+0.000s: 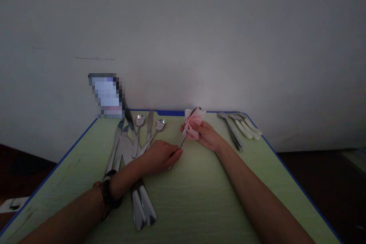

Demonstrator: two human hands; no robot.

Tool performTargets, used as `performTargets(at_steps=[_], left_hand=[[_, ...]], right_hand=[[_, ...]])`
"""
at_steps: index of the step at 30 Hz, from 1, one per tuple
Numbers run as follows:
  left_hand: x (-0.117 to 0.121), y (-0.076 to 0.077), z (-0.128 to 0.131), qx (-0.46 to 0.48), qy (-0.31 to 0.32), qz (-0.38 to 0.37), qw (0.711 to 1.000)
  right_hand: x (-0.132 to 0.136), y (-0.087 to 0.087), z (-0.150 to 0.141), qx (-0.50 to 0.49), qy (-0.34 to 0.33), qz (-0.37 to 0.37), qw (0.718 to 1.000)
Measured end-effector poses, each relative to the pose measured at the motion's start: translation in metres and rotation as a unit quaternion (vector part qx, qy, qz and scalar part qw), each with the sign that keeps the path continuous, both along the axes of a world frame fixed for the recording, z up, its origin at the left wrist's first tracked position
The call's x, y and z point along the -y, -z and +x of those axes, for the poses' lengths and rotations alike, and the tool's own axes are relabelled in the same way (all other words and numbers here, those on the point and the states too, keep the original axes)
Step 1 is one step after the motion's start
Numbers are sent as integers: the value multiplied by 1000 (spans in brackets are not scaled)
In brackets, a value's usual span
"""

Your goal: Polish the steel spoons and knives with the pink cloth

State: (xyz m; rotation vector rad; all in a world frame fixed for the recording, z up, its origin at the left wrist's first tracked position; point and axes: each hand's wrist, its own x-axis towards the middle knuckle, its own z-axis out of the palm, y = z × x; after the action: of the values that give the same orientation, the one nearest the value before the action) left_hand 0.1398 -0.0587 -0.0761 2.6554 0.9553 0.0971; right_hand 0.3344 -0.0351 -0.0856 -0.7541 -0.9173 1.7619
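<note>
spoon [182,141] in both hands, held up over the middle of the worktop [200,198], tilted so that its bowl points towards the wall. the left hand [162,156] grips the lower handle, fingers closed round it. the right hand [207,133] pinches a pink and white cloth [195,126] about the bowl end, its fingers curled over the fabric; a bit of dark metal shows at the cloth's upper edge. wiping of this one piece looks to be under way and unfinished, since the cloth is wrapped on it and it is not yet set down.

other cutlery lies in two groups. on the left, under and beyond the left forearm, are several table knives [115,145] and two square-bowled spoons [137,137], some overlapping. at the far right edge lie metal spoons [233,131], closely stacked, just beside white-handled utensils [243,126]. one group may be done and the other left, but nothing visible settles which. a pixelated device [107,93] stands at the far left corner.
</note>
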Motion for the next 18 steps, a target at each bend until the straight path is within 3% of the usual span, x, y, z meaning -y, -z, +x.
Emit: performTargets(at_steps=[3,5,10,12,18], left_hand=[[-1,0,0,5,-8,-11,1000],[-1,0,0,9,-13,-19,1000],[-2,-1,1,11,-4,-16,1000],[-2,-2,0,12,10,-16,1000],[-2,-5,-5,42,55,-31,997]], right_hand=[[0,1,-1,-6,-9,-3,1000],[-2,3,-2,-18,21,-3,1000],[-12,5,0,-66,208,17,976],[-14,5,3,-69,245,34,966],[-13,5,7,-43,169,63,983]])
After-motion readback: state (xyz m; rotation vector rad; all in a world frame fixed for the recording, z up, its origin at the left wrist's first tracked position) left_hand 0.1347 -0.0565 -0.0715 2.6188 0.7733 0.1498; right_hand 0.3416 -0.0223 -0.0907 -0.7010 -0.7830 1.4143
